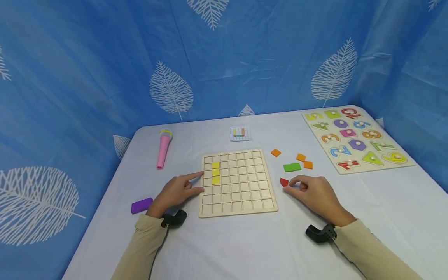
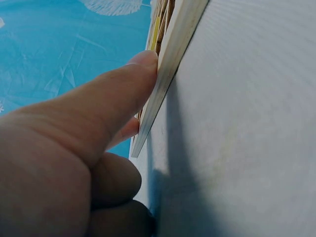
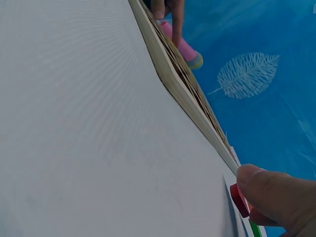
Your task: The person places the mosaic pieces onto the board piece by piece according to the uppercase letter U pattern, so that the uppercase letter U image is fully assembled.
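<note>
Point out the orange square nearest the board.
The leftmost orange square, lying alone beside the board; the other two sit close together, farther right.

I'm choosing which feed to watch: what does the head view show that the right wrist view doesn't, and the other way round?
Only the head view: the number puzzle board and the purple block.
Only the right wrist view: a close, low, side-on look at the red piece pinched by the right hand.
Both: that red piece and hand, the grid board, the pink microphone and at least part of the left hand.
</note>
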Demonstrator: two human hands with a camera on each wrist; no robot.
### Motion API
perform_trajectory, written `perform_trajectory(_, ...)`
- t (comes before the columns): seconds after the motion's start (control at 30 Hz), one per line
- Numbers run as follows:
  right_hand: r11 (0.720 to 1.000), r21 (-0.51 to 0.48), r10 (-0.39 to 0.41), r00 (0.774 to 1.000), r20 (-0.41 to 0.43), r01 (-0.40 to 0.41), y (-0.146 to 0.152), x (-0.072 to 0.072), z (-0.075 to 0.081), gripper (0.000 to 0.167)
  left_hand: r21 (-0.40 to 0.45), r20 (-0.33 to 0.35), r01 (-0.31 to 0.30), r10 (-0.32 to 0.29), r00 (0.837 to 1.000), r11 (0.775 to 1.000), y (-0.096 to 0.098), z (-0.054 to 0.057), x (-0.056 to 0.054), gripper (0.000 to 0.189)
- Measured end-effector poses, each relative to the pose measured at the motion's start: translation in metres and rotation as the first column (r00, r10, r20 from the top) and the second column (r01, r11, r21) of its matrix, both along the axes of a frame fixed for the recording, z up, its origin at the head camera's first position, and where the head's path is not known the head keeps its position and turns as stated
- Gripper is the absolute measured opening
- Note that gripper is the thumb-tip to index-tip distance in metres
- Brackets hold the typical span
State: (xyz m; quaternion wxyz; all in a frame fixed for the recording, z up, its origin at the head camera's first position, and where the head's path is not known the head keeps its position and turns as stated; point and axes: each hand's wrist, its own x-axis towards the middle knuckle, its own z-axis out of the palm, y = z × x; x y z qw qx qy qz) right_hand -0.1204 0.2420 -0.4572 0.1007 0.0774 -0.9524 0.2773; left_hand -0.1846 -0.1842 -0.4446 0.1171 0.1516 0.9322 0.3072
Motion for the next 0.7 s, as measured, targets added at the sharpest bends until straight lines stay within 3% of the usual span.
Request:
perform_trajectory(0.1, 1.000, -0.004, -0.011, 1.000, -0.015, 0.011, 0.0008, -0.0001, -0.0007, 0.024, 0.000, -0.006, 0.004, -0.004, 1.000, 1.000, 0.0003, 0.0005, 0.0001, 0.065)
perform_trajectory(0.3, 1.000, 0.019, -0.019, 0.999, 0.031, 0.019, 0.0018, -0.0004, -0.0019, 0.039, 0.005, 0.000, 0.004, -0.004, 1.000, 1.000, 0.0011, 0.0016, 0.0008, 0.064)
perform_trajectory(0.7, 0.999, 0.026, -0.033, 0.999, 0.035, 0.032, -0.0033, -0.0004, -0.0039, 0.030, 0.002, -0.004, -0.003, 0.003, 1.000, 1.000, 0.0013, 0.0019, 0.0011, 0.064)
